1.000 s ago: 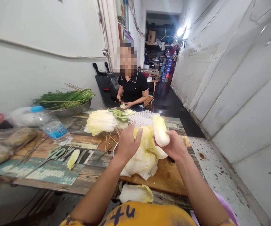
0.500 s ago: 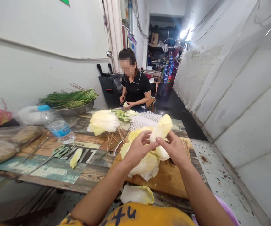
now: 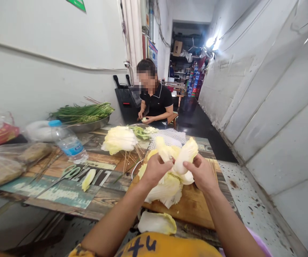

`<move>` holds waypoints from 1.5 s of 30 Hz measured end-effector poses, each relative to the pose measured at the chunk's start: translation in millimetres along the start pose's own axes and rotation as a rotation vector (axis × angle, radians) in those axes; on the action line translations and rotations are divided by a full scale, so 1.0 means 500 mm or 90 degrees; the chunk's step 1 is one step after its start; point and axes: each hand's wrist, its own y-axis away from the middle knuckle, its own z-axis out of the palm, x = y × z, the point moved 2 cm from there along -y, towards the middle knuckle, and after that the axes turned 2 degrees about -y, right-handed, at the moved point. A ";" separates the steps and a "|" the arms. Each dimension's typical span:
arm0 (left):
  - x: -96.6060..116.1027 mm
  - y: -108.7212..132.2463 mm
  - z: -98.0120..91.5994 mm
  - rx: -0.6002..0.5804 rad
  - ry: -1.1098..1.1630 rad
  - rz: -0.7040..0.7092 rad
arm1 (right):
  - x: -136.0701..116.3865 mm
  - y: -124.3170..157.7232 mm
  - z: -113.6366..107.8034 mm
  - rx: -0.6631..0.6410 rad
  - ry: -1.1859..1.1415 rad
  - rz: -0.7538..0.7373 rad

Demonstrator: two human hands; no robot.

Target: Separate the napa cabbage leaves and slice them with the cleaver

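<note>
My left hand (image 3: 156,168) pinches a pale yellow cabbage leaf (image 3: 164,148) between thumb and fingers. Beside it, my right hand (image 3: 202,171) is closed on a napa cabbage heart (image 3: 186,155), white at the base and yellow at the tip. Both are held just above a pile of loose cabbage leaves (image 3: 164,191) on a wooden cutting board (image 3: 191,208). One more cabbage leaf (image 3: 156,223) lies at the near table edge, in front of my yellow clothing. My palms are turned away, so some fingertips are hidden.
Left on the table are a water bottle (image 3: 69,144), green-handled scissors (image 3: 69,172), a small leaf (image 3: 89,179) and a plastic bag (image 3: 11,164). Skewered cabbage (image 3: 120,139) and a bowl of greens (image 3: 89,125) stand farther back. Opposite sits a person in black (image 3: 156,103), handling a vegetable piece.
A leaf has come away from the cabbage heart into my left hand. My hands have moved slightly apart; the right still holds the heart. The view has shifted a little.
</note>
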 end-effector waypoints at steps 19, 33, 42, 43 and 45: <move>-0.001 0.001 -0.005 0.188 0.085 0.031 | 0.002 -0.041 -0.027 0.203 -0.181 -0.040; 0.042 0.047 -0.024 -0.061 -0.265 0.110 | -0.001 0.039 0.042 -0.044 0.344 -0.038; 0.015 0.107 -0.177 0.108 -0.262 -0.008 | 0.050 0.101 0.070 -0.300 0.703 -0.140; 0.014 0.105 -0.216 0.184 -0.301 -0.007 | 0.058 0.113 0.067 -0.362 0.722 -0.115; 0.013 0.103 -0.303 0.387 -0.446 0.017 | 0.072 0.134 0.060 -0.484 0.762 -0.050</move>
